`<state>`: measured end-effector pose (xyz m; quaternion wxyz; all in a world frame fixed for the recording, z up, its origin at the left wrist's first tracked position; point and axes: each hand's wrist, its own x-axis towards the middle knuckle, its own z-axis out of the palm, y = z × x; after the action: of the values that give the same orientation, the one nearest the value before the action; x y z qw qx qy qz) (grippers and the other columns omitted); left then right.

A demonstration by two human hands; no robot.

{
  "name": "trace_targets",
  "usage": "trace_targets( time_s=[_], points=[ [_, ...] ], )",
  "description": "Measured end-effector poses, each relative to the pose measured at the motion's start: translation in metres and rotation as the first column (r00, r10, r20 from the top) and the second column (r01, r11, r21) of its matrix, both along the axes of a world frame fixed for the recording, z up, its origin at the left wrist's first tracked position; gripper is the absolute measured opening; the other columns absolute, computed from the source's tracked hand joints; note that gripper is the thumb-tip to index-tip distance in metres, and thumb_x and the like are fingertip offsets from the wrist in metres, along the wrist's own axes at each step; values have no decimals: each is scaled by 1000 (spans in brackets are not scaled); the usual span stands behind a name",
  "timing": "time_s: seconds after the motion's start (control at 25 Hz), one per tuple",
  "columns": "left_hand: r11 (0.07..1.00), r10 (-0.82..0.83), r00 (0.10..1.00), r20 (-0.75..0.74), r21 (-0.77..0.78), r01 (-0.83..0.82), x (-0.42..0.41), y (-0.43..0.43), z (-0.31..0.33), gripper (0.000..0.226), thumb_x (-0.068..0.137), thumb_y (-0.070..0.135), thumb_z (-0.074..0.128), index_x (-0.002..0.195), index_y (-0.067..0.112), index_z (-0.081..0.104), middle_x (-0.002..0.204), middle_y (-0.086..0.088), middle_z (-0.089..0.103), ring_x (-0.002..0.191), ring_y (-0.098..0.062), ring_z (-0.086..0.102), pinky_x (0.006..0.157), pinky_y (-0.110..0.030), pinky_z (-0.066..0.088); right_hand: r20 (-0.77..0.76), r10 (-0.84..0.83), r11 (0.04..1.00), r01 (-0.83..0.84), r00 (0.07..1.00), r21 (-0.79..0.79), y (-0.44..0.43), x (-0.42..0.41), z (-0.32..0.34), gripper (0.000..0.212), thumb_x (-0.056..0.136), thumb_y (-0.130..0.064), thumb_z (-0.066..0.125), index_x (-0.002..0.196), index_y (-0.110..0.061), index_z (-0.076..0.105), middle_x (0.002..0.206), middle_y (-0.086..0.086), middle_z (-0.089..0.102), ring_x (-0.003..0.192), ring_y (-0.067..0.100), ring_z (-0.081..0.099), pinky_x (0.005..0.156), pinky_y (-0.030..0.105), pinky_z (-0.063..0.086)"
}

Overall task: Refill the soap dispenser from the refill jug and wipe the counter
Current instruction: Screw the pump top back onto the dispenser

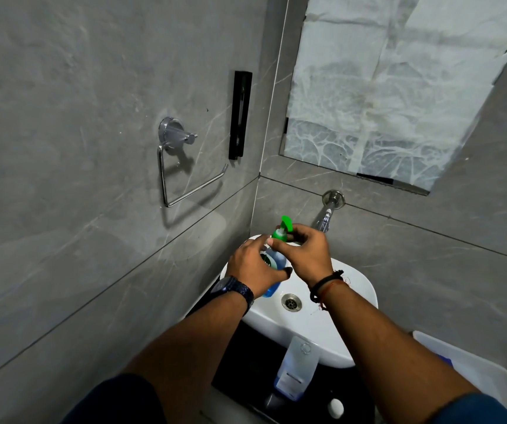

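Soap dispenser, clear plastic bottle of blue liquid with a green pump top (277, 261), is held tilted over the back-left part of the white ceramic basin (354, 290), above the steel drain (291, 302). On the left grey tiled wall: chrome towel ring (181, 169), then a black upright bracket (240, 114) beside the corner. Left hand (252, 267), dark watch on its wrist, wraps fingers and thumb round the bottle body. Right hand (307, 255), black and red threads on its wrist, pinches the green pump collar (279, 234) with fingertips. Translucent refill container with blue liquid low in it (296, 367) stands at the basin's near edge, untouched. Chrome wall tap (327, 214) is behind the right hand. Paper-covered mirror (399, 87) above. White plastic bin (475, 368) at far right.
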<state>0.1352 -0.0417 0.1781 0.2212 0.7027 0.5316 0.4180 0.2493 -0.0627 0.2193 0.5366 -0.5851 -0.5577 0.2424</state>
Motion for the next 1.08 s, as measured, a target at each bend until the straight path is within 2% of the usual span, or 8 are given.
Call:
trace_targets(
  time_s=[0.12, 0.24, 0.32, 0.4, 0.48, 0.84, 0.96, 1.08],
  points=[
    [1000, -3, 1000, 14, 6, 3, 0, 1, -1, 64, 49, 49, 78, 108, 34, 60, 103, 8, 66, 91, -14, 62, 72, -20, 40, -23, 25, 1000, -25, 999, -14, 1, 1, 1, 35, 67, -16, 84, 100, -15, 70, 96, 2, 73, 96, 14, 67, 89, 33, 55],
    [1000, -11, 1000, -17, -4, 11, -1, 5, -2, 74, 50, 51, 79, 119, 29, 58, 111, 5, 66, 98, -15, 61, 79, -23, 44, -81, 94, 994, -99, 992, -49, 3, 5, 0, 29, 71, -3, 79, 98, -11, 72, 98, 6, 74, 99, 20, 68, 95, 44, 54],
    [1000, -6, 1000, -27, -6, 6, 1, 6, -3, 74, 51, 50, 78, 119, 30, 57, 111, 5, 65, 98, -15, 61, 78, -23, 45, -105, 42, 997, -48, 994, -56, 5, 3, -1, 28, 71, -1, 79, 97, -4, 72, 98, 11, 74, 96, 23, 69, 94, 47, 54],
    [1000, -1, 1000, -5, 11, 1, 3, 6, -4, 67, 51, 46, 79, 112, 32, 58, 106, 6, 66, 93, -15, 62, 71, -22, 43, -92, -23, 998, 18, 996, -58, 8, 0, -2, 32, 69, -5, 82, 99, -2, 72, 98, 11, 75, 94, 21, 71, 91, 45, 55],
    [1000, 9, 1000, 17, 25, -9, 4, 7, -6, 61, 50, 43, 81, 106, 34, 58, 101, 7, 66, 89, -15, 62, 67, -21, 40, -62, -76, 996, 73, 995, -49, 9, -5, -3, 34, 68, -9, 83, 100, -2, 73, 97, 11, 76, 92, 19, 71, 90, 43, 57],
    [996, 62, 998, 33, 58, -64, 7, 11, -17, 54, 51, 31, 72, 98, 38, 47, 95, 7, 66, 83, -21, 63, 63, -21, 35, 30, -188, 981, 189, 982, -44, 13, -15, -9, 35, 68, -20, 83, 100, -8, 75, 91, 8, 77, 84, 17, 72, 84, 42, 58],
    [999, 47, 998, 33, 21, -47, 2, 13, -18, 55, 51, 34, 76, 102, 36, 54, 101, 4, 67, 88, -22, 64, 67, -23, 39, 106, -131, 988, 138, 986, -63, 11, -17, -7, 37, 67, -20, 84, 100, -8, 74, 92, 6, 76, 85, 16, 70, 85, 41, 57],
    [998, 49, 998, -33, -27, -50, -6, 16, -22, 67, 51, 47, 80, 113, 34, 57, 107, 2, 65, 96, -21, 62, 76, -27, 46, 145, 30, 998, -21, 989, -63, 7, -9, 7, 67, 62, -13, 88, 123, -14, 61, 103, -4, 67, 94, 13, 65, 90, 31, 54]
  ],
)
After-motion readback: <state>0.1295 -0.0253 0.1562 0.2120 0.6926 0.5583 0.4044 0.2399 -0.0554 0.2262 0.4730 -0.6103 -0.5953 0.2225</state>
